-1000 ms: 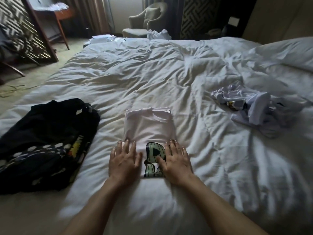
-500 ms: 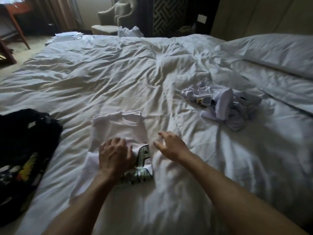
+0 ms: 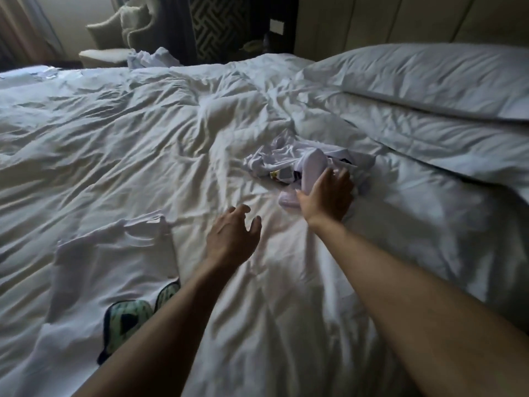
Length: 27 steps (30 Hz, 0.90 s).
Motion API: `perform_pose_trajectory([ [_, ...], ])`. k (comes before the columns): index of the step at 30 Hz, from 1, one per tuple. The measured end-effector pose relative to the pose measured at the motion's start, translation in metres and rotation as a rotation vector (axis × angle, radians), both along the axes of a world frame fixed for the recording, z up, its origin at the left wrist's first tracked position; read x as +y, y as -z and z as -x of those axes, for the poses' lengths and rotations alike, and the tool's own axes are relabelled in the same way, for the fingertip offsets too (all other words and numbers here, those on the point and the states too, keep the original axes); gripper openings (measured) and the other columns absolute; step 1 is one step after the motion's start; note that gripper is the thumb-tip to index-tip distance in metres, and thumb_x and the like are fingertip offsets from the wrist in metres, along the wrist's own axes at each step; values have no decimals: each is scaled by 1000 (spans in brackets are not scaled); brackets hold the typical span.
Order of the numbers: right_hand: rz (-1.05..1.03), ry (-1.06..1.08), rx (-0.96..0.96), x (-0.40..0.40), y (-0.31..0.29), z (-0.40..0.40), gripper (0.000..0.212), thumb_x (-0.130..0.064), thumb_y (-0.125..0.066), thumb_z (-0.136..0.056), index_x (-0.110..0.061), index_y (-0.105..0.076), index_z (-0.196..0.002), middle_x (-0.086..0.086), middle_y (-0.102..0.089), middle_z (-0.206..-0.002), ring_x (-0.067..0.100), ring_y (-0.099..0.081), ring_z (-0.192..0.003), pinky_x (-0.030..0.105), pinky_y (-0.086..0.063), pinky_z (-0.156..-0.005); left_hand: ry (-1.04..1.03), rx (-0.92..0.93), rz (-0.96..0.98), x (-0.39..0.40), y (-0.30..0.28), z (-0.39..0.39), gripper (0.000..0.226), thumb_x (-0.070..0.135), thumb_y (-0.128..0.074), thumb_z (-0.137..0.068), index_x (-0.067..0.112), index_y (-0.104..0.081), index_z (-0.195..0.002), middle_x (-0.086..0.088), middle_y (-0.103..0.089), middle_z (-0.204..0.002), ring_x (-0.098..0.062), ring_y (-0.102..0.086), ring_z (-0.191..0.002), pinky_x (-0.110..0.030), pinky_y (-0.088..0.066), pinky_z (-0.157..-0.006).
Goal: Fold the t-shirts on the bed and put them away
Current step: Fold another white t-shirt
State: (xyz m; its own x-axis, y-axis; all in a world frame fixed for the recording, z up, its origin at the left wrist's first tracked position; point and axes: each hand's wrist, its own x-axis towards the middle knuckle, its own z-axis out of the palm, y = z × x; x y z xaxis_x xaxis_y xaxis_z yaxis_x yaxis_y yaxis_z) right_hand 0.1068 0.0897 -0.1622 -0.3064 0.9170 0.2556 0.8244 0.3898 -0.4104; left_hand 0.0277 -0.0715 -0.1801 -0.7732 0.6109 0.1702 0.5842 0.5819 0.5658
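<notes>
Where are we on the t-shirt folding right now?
One white t-shirt with a green print lies folded near the bed's near edge, not yet put away. In hand: the right hand is reaching onto the crumpled white t-shirt by the pillows, fingers spread, no clear grip yet; the left hand hovers empty. Left: fold that one, then stow both.

My right hand (image 3: 326, 196) is stretched far forward on a nearly straight bare arm, palm turned inward to the left, fingers extended and slightly spread with the thumb pointing left. My left hand (image 3: 232, 239) sits lower and nearer, well apart from the right, back of the hand up, fingers loosely curled and holding nothing, forearm running diagonally from the bottom left.
</notes>
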Motion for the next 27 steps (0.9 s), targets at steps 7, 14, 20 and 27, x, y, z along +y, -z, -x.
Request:
perform_pose_trajectory([
  [7,17,-240,323,14,29,5,22,-26,-48,-86,-8,-59,-80,25,-61,-104,39,-55,-99,39,-40,-82,34,-170,-112,37,6,-5,32,43,-60,-92,23,-63,-118,4,-66,-108,-18,-63,-102,-34,-49,-88],
  [14,90,-749,611,-84,25,-49,9,-21,-50,-81,-26,-45,-76,-8,-53,-69,6,-47,-63,27,-42,-64,61,-1065,-528,35,-2,-15,39,59,-59,-89,25,-72,-102,2,-73,-95,-17,-65,-76,-30,-48,-68],
  [20,384,-801,716,-118,23,-92,17,-28,-49,-79,-19,-49,-65,-10,-49,-60,6,-45,-58,30,-40,-57,-45,-1025,-471,14,7,-47,57,16,-67,-57,2,-61,-112,-23,-67,-98,-29,-61,-80,-30,-49,-59],
  [27,748,76,854,-65,41,-120,66,-72,-66,-60,-17,-56,-97,6,-69,-91,27,-69,-83,48,-59,-75,-113,-904,-430,-2,0,-105,20,11,-53,-77,12,-56,-97,-15,-65,-82,-23,-61,-68,-28,-45,-55],
])
